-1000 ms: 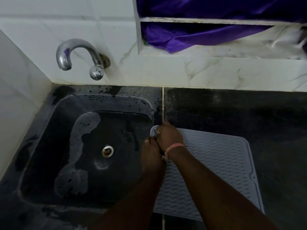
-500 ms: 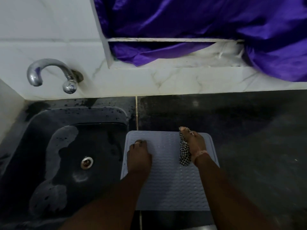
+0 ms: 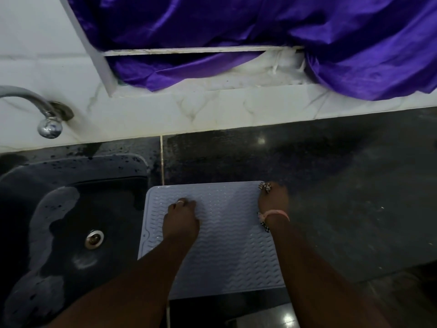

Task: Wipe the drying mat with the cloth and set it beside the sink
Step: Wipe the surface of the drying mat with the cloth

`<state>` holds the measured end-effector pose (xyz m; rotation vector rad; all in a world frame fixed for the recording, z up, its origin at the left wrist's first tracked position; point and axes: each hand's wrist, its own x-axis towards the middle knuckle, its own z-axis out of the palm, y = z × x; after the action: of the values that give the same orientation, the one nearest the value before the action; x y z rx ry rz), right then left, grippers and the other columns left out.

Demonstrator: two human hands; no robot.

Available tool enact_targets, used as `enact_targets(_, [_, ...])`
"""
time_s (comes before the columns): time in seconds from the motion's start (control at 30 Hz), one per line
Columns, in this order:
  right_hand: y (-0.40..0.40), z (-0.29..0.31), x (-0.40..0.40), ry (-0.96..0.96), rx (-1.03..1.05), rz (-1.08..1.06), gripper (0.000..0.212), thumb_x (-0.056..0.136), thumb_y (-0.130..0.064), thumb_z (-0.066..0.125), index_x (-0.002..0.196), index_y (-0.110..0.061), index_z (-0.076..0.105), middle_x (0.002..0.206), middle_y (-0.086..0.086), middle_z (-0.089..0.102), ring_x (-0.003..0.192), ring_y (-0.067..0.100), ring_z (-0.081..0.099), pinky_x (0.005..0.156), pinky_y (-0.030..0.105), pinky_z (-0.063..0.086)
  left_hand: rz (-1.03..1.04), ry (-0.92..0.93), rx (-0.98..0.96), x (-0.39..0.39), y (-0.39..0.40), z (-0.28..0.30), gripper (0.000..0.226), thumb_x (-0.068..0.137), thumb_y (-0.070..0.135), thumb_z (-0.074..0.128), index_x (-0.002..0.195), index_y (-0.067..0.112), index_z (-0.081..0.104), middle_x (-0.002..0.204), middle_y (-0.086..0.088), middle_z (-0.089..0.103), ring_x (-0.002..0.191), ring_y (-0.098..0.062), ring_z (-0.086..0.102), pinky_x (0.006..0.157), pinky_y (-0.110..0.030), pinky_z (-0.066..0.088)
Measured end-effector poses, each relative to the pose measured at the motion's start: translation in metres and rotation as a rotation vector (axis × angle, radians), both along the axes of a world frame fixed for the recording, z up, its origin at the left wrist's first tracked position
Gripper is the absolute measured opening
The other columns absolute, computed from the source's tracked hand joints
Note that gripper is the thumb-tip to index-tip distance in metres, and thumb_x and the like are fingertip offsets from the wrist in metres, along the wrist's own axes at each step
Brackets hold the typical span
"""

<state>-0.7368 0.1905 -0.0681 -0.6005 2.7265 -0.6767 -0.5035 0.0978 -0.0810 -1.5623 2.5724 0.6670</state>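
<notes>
A pale grey ribbed drying mat [image 3: 227, 235] lies flat on the dark counter, right beside the black sink [image 3: 71, 233]. My left hand [image 3: 181, 221] presses down on the mat's left part with curled fingers and holds nothing. My right hand [image 3: 273, 201] rests at the mat's far right corner, closed on a black-and-white checked cloth [image 3: 264, 186]. The cloth is mostly hidden under that hand; bits of it show at the fingertips and by the wrist.
A chrome tap [image 3: 47, 119] sticks out of the white tiled wall above the sink. Purple fabric [image 3: 260, 31] hangs over the ledge at the back. Dark counter [image 3: 343, 185] stretches to the right of the mat. The sink holds a drain [image 3: 94, 238] and wet patches.
My right hand has slid with the cloth from the mat's left corner across to its far right corner. My left hand has settled on the mat's left part. The view has shifted right.
</notes>
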Motion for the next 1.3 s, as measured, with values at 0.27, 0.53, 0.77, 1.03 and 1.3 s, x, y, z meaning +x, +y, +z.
enact_targets(0.27, [-0.001, -0.011, 0.012, 0.11, 0.206, 0.171, 0.031, 0.091, -0.01, 0.048, 0.119, -0.007, 0.062, 0.132, 0.017, 0.047, 0.118, 0.037, 0.047, 0.098, 0.041, 0.042, 0.009, -0.018, -0.003, -0.002, -0.001, 0.002, 0.059, 0.089, 0.03, 0.066, 0.144, 0.025, 0.048, 0.151, -0.001, 0.041, 0.134, -0.026, 0.042, 0.106, -0.043, 0.046])
enact_targets(0.53, [-0.009, -0.016, 0.026, 0.198, 0.204, 0.361, 0.032, 0.088, -0.013, 0.045, 0.113, -0.014, 0.066, 0.133, 0.014, 0.047, 0.119, 0.033, 0.046, 0.097, 0.04, 0.046, 0.04, 0.009, -0.02, -0.004, 0.004, 0.002, 0.053, 0.09, 0.021, 0.063, 0.141, 0.027, 0.05, 0.151, 0.002, 0.042, 0.133, -0.024, 0.044, 0.105, -0.042, 0.047])
enact_targets(0.77, [-0.037, -0.016, 0.063, 0.152, 0.205, 0.419, 0.024, 0.088, -0.014, 0.052, 0.109, -0.014, 0.064, 0.132, 0.011, 0.046, 0.115, 0.029, 0.047, 0.089, 0.038, 0.049, 0.032, 0.064, 0.01, 0.003, 0.001, -0.003, 0.056, 0.088, 0.028, 0.066, 0.142, 0.026, 0.05, 0.152, 0.002, 0.042, 0.135, -0.023, 0.045, 0.109, -0.044, 0.044])
enact_targets(1.03, [-0.067, -0.017, 0.11, 0.117, 0.173, 0.5, 0.028, 0.087, -0.012, 0.052, 0.112, -0.015, 0.065, 0.133, 0.011, 0.046, 0.118, 0.029, 0.046, 0.093, 0.038, 0.049, -0.006, 0.056, -0.049, 0.044, -0.005, 0.003, 0.057, 0.089, 0.037, 0.064, 0.141, 0.021, 0.049, 0.149, 0.001, 0.046, 0.136, -0.02, 0.042, 0.111, -0.042, 0.041])
enact_targets(1.3, [-0.093, -0.018, 0.156, 0.111, 0.119, 0.555, 0.031, 0.082, -0.008, 0.052, 0.109, -0.015, 0.067, 0.127, 0.01, 0.049, 0.114, 0.028, 0.048, 0.091, 0.037, 0.051, 0.03, 0.062, -0.053, 0.078, -0.019, 0.004, 0.055, 0.088, 0.043, 0.063, 0.139, 0.031, 0.047, 0.152, 0.003, 0.04, 0.135, -0.023, 0.041, 0.107, -0.04, 0.044])
